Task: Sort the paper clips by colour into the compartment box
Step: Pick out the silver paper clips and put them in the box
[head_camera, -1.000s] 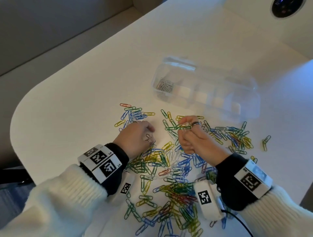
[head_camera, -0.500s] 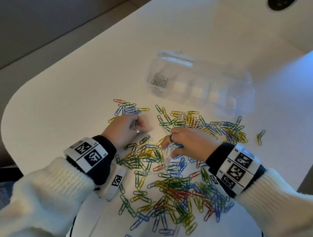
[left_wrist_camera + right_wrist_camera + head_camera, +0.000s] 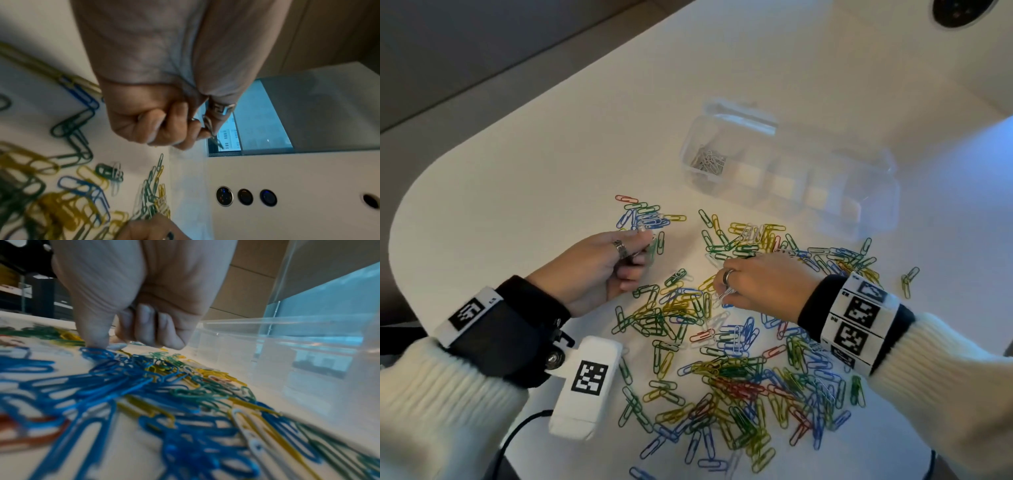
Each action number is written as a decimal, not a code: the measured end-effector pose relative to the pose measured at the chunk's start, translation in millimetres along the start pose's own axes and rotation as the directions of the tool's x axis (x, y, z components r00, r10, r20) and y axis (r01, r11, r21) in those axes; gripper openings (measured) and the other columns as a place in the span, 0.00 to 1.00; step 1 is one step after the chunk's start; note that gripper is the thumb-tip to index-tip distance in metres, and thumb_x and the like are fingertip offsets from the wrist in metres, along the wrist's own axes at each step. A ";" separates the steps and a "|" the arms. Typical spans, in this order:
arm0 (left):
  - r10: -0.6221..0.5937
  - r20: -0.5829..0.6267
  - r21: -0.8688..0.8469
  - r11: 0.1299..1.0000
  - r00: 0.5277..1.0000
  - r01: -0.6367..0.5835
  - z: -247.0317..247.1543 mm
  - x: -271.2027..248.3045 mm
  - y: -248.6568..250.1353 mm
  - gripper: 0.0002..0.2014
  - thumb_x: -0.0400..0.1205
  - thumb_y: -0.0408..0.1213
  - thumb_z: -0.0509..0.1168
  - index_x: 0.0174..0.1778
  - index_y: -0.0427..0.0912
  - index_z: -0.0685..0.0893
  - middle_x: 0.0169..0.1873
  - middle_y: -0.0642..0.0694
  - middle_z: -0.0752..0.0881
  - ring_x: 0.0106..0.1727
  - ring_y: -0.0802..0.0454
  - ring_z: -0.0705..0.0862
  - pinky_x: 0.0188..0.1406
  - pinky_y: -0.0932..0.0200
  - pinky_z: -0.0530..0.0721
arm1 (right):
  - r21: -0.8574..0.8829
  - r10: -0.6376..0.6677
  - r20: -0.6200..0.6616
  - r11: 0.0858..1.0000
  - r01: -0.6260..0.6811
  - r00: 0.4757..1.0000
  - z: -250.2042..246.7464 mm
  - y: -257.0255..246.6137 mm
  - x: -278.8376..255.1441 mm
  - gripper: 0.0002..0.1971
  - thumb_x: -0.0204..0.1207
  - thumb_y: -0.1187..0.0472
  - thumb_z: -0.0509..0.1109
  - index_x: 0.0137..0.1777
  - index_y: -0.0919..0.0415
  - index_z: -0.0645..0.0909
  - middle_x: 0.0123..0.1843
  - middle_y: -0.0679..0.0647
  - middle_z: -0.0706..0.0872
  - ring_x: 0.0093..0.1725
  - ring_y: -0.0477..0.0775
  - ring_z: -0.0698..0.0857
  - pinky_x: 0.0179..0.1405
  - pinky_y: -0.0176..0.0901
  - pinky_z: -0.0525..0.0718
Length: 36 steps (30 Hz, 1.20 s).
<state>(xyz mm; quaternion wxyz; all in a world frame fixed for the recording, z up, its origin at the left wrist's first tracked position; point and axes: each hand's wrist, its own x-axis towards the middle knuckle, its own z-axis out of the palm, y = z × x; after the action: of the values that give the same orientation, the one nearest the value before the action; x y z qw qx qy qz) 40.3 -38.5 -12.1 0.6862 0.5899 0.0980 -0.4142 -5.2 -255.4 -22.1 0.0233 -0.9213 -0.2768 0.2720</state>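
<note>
Loose paper clips [image 3: 726, 373] in blue, green, yellow, red and white lie scattered over the white table [image 3: 524, 178]. The clear compartment box [image 3: 822, 192] stands open behind them, with pale silvery clips [image 3: 707, 159] in its left end compartment. My left hand [image 3: 640, 246] hovers by the small left cluster, fingers curled around a few clips [image 3: 208, 126]. My right hand [image 3: 726, 293] reaches down into the middle of the pile and pinches white clips [image 3: 727, 294] between thumb and fingers; its thumb tip [image 3: 96, 339] touches the table beside a white clip [image 3: 118, 346].
The box's clear lid [image 3: 859, 164] stands open at the back. A round black socket [image 3: 959, 10] sits in the far right of the table. The table's rounded edge [image 3: 400, 219] runs along the left. Two stray green clips [image 3: 909, 279] lie to the right.
My right hand has dropped from the upper clips down into the middle of the pile and taken hold of white clips. My left hand has lifted and turned, fingers still curled.
</note>
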 end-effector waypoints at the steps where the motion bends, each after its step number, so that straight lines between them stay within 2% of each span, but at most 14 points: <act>1: -0.022 0.040 -0.057 0.998 0.999 0.024 0.2 -1.0 -1.0 0.08 0.74 0.42 0.60 0.35 0.43 0.70 0.22 0.53 0.69 0.19 0.60 0.62 0.17 0.69 0.63 | -0.037 -0.020 0.001 0.999 0.020 1.000 0.9 -1.2 -0.8 0.15 0.84 0.51 0.53 0.63 0.54 0.75 0.63 0.47 0.77 0.52 0.53 0.83 0.45 0.44 0.81; 4: -0.046 0.154 -0.211 0.974 0.987 0.079 -0.6 -1.3 -7.4 0.10 0.76 0.40 0.60 0.28 0.43 0.74 0.23 0.50 0.71 0.19 0.60 0.63 0.17 0.67 0.63 | -0.079 -0.047 0.001 0.996 0.047 0.999 3.9 -3.1 -0.9 0.16 0.84 0.52 0.52 0.65 0.58 0.73 0.63 0.51 0.76 0.52 0.56 0.83 0.49 0.48 0.83; 8: -0.004 0.314 -0.303 0.947 0.950 0.104 2.3 -2.3 -15.6 0.13 0.65 0.41 0.75 0.25 0.44 0.76 0.24 0.50 0.74 0.18 0.60 0.66 0.16 0.68 0.67 | 0.069 0.031 -0.010 0.997 -0.030 0.999 7.6 0.9 -0.4 0.13 0.82 0.50 0.56 0.60 0.54 0.76 0.62 0.46 0.79 0.41 0.48 0.78 0.44 0.37 0.75; 11: 0.000 0.343 -0.334 0.935 0.939 0.122 5.3 -3.6 -22.0 0.12 0.63 0.39 0.75 0.26 0.43 0.77 0.24 0.49 0.74 0.19 0.59 0.67 0.16 0.67 0.67 | 0.112 0.060 -0.010 0.992 -0.058 0.998 7.8 1.1 -1.0 0.12 0.82 0.51 0.57 0.59 0.54 0.76 0.60 0.46 0.80 0.38 0.46 0.73 0.42 0.35 0.71; 15: 0.013 0.323 -0.412 0.902 0.946 0.129 7.8 -5.0 -26.6 0.08 0.62 0.36 0.70 0.27 0.40 0.76 0.21 0.47 0.73 0.18 0.56 0.68 0.16 0.66 0.67 | 0.158 0.088 -0.002 0.984 -0.086 0.996 7.7 2.3 -3.0 0.10 0.81 0.52 0.60 0.57 0.54 0.76 0.57 0.46 0.81 0.39 0.46 0.74 0.44 0.37 0.75; 19: -0.020 0.251 -0.418 0.900 0.968 0.127 14.1 -7.3 -24.5 0.05 0.63 0.37 0.62 0.23 0.41 0.74 0.18 0.47 0.70 0.17 0.56 0.65 0.17 0.65 0.60 | 0.201 0.119 0.011 0.972 -0.119 0.993 7.9 5.0 -4.4 0.06 0.79 0.54 0.63 0.52 0.53 0.76 0.52 0.46 0.82 0.38 0.45 0.74 0.37 0.34 0.73; 22: -0.092 0.159 -0.394 0.907 0.983 0.149 17.2 -5.0 -25.2 0.10 0.69 0.37 0.56 0.21 0.42 0.71 0.18 0.48 0.67 0.16 0.56 0.63 0.16 0.66 0.58 | 0.261 0.123 -0.053 0.960 -0.105 0.991 7.3 6.2 -5.6 0.02 0.77 0.57 0.63 0.45 0.51 0.73 0.51 0.45 0.82 0.39 0.44 0.76 0.34 0.29 0.74; 24: -0.153 0.096 -0.382 0.907 0.984 0.179 17.5 -2.0 -27.6 0.15 0.76 0.38 0.54 0.21 0.44 0.69 0.19 0.49 0.66 0.16 0.57 0.62 0.15 0.67 0.57 | 0.309 0.130 -0.109 0.947 -0.090 0.986 7.9 8.0 -7.6 0.06 0.76 0.60 0.63 0.39 0.51 0.72 0.46 0.47 0.83 0.39 0.46 0.78 0.40 0.35 0.79; 26: -0.191 0.062 -0.385 0.901 0.980 0.200 17.6 -1.2 -29.5 0.19 0.81 0.40 0.53 0.21 0.45 0.68 0.19 0.50 0.65 0.16 0.57 0.62 0.14 0.67 0.58 | 0.374 0.161 -0.133 0.922 -0.101 0.978 7.5 9.0 -10.8 0.10 0.75 0.64 0.65 0.34 0.53 0.74 0.39 0.48 0.82 0.33 0.47 0.76 0.41 0.40 0.80; 28: -0.201 0.053 -0.394 0.896 0.978 0.205 18.1 -1.9 -30.0 0.20 0.81 0.41 0.54 0.21 0.45 0.67 0.19 0.50 0.65 0.15 0.57 0.62 0.13 0.68 0.58 | 0.487 0.206 -0.128 0.865 -0.120 0.970 7.7 10.6 -13.9 0.10 0.75 0.67 0.66 0.32 0.58 0.76 0.29 0.44 0.76 0.30 0.47 0.74 0.45 0.48 0.82; 30: -0.212 0.057 -0.406 0.888 0.976 0.217 20.5 -3.4 -28.5 0.17 0.78 0.40 0.56 0.21 0.45 0.68 0.19 0.50 0.65 0.16 0.57 0.62 0.13 0.68 0.59 | 0.569 0.242 -0.138 0.813 -0.123 0.960 10.2 12.3 -15.1 0.13 0.74 0.70 0.65 0.28 0.63 0.72 0.24 0.42 0.71 0.30 0.50 0.75 0.48 0.54 0.82; 32: -0.230 0.070 -0.417 0.877 0.971 0.238 24.5 -4.2 -27.4 0.14 0.73 0.39 0.57 0.21 0.44 0.69 0.20 0.49 0.67 0.17 0.56 0.65 0.13 0.69 0.63 | 0.592 0.284 -0.151 0.793 -0.144 0.947 11.7 12.0 -16.9 0.12 0.75 0.69 0.66 0.29 0.61 0.73 0.25 0.42 0.72 0.32 0.53 0.75 0.42 0.52 0.80; 34: -0.244 0.074 -0.416 0.874 0.967 0.252 30.4 -2.6 -27.9 0.13 0.73 0.37 0.57 0.21 0.44 0.72 0.21 0.47 0.74 0.18 0.54 0.73 0.15 0.68 0.73 | 0.633 0.302 -0.195 0.766 -0.116 0.933 9.0 8.8 -21.3 0.15 0.75 0.67 0.67 0.28 0.58 0.69 0.28 0.42 0.74 0.34 0.55 0.77 0.40 0.47 0.77; 36: -0.254 0.058 -0.419 0.872 0.966 0.254 37.9 0.2 -28.7 0.16 0.79 0.35 0.55 0.24 0.41 0.75 0.25 0.42 0.83 0.22 0.49 0.84 0.21 0.63 0.85 | 0.683 0.278 -0.250 0.730 -0.035 0.927 2.1 -0.5 -25.8 0.14 0.75 0.67 0.68 0.28 0.63 0.70 0.29 0.38 0.77 0.31 0.46 0.79 0.42 0.45 0.78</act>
<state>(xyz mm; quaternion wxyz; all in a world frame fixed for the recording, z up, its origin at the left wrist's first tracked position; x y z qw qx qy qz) 7.3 -71.2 -22.4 0.7372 0.4091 0.2616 -0.4698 -24.6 -268.7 -11.2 0.3744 -0.9041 -0.0730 0.1928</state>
